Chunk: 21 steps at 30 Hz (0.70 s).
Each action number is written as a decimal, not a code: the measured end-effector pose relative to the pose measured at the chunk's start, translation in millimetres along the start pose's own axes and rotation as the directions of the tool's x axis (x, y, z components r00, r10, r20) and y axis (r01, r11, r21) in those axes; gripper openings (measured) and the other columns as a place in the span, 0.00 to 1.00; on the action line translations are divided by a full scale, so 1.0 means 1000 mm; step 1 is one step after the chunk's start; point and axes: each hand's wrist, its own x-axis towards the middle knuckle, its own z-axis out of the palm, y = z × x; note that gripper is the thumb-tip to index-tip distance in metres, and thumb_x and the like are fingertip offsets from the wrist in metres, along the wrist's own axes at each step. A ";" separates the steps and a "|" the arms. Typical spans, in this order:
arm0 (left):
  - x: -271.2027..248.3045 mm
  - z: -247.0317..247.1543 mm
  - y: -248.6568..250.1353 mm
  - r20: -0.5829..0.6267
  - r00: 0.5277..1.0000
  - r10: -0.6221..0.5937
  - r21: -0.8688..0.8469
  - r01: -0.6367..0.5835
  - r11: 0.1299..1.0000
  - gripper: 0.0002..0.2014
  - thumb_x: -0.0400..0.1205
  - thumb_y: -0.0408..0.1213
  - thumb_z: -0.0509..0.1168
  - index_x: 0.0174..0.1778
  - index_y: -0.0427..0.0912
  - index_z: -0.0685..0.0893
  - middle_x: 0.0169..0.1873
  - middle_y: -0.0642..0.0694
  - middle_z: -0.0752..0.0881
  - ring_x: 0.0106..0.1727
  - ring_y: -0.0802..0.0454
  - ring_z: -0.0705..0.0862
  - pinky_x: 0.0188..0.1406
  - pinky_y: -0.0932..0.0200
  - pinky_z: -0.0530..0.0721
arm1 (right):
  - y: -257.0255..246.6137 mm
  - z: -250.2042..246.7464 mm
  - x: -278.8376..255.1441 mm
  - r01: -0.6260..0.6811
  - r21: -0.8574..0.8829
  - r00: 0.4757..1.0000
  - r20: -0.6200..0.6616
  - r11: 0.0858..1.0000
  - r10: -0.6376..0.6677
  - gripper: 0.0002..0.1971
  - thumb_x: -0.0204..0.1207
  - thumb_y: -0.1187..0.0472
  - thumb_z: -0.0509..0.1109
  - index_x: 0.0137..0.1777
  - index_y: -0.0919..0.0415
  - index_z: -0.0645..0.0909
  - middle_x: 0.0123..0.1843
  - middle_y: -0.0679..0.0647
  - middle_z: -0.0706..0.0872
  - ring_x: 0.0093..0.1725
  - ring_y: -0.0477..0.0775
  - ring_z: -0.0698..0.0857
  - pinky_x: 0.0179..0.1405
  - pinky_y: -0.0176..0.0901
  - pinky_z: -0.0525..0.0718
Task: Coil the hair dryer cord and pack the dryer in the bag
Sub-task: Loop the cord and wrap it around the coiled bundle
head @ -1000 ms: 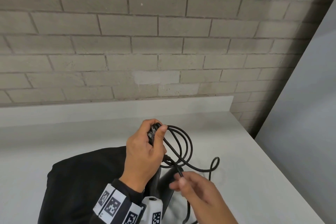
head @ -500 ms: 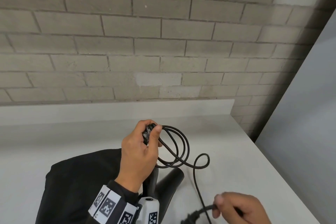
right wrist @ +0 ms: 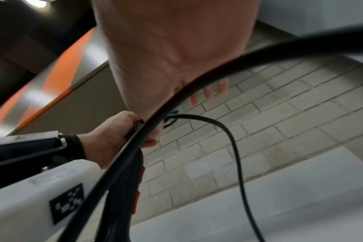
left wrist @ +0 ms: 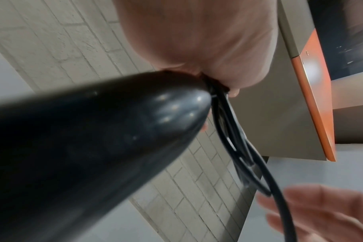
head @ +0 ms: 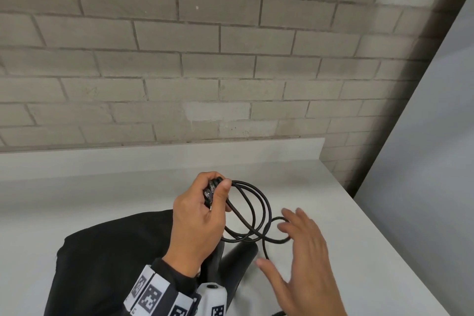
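Observation:
My left hand (head: 205, 210) grips several loops of the black cord (head: 259, 213) bunched against the end of the hair dryer handle (right wrist: 133, 183), which hangs below it with red buttons. The dryer's black body (left wrist: 89, 147) fills the left wrist view and its barrel (head: 238, 261) shows under the hand. My right hand (head: 300, 246) is spread with straight fingers just right of the loops, over a small loose loop; the cord (right wrist: 176, 104) runs across its palm. The black bag (head: 115, 251) lies flat on the counter under my left forearm.
The white counter (head: 333, 213) ends at a raised back ledge against a grey brick wall (head: 230, 72). Its right edge drops off beside a pale panel (head: 423, 161). Bare counter lies left and behind the bag.
My right hand has come up from the lower edge toward the loops and spread its fingers, bringing cord slack with it. The left hand keeps holding the coils in place.

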 end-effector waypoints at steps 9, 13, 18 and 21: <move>0.003 -0.005 -0.005 0.007 1.000 0.023 0.032 -0.024 0.999 0.15 0.84 0.53 0.59 0.47 0.46 0.83 0.32 0.55 0.87 0.30 0.58 0.88 0.32 0.62 0.83 | -0.015 -0.039 0.040 0.177 0.176 0.984 -0.049 0.968 -0.170 0.06 0.79 0.54 0.69 0.48 0.55 0.83 0.40 0.41 0.81 0.39 0.41 0.80 0.42 0.31 0.78; 0.001 -0.004 -0.002 0.045 0.998 0.051 -0.029 -0.050 0.998 0.12 0.84 0.51 0.61 0.48 0.47 0.83 0.26 0.54 0.87 0.29 0.58 0.88 0.33 0.69 0.81 | -0.029 -0.064 0.076 0.233 0.231 0.969 -0.132 0.945 -0.207 0.05 0.78 0.59 0.72 0.45 0.61 0.85 0.38 0.46 0.84 0.39 0.39 0.80 0.41 0.28 0.77; -0.003 -0.004 0.001 0.104 0.986 0.129 -0.120 -0.116 0.986 0.20 0.76 0.62 0.71 0.49 0.48 0.83 0.27 0.56 0.86 0.29 0.58 0.87 0.36 0.68 0.83 | -0.044 -0.072 0.111 0.177 0.393 0.981 -0.148 0.903 -0.128 0.05 0.76 0.60 0.74 0.43 0.62 0.85 0.34 0.41 0.84 0.34 0.37 0.81 0.35 0.20 0.74; -0.003 -0.004 0.003 0.128 0.978 0.162 -0.117 -0.147 0.982 0.19 0.72 0.60 0.76 0.47 0.49 0.84 0.29 0.56 0.87 0.28 0.57 0.87 0.34 0.67 0.83 | -0.048 -0.064 0.122 0.104 0.513 0.993 -0.105 0.852 -0.057 0.05 0.76 0.60 0.74 0.41 0.61 0.85 0.32 0.47 0.85 0.33 0.44 0.83 0.32 0.28 0.78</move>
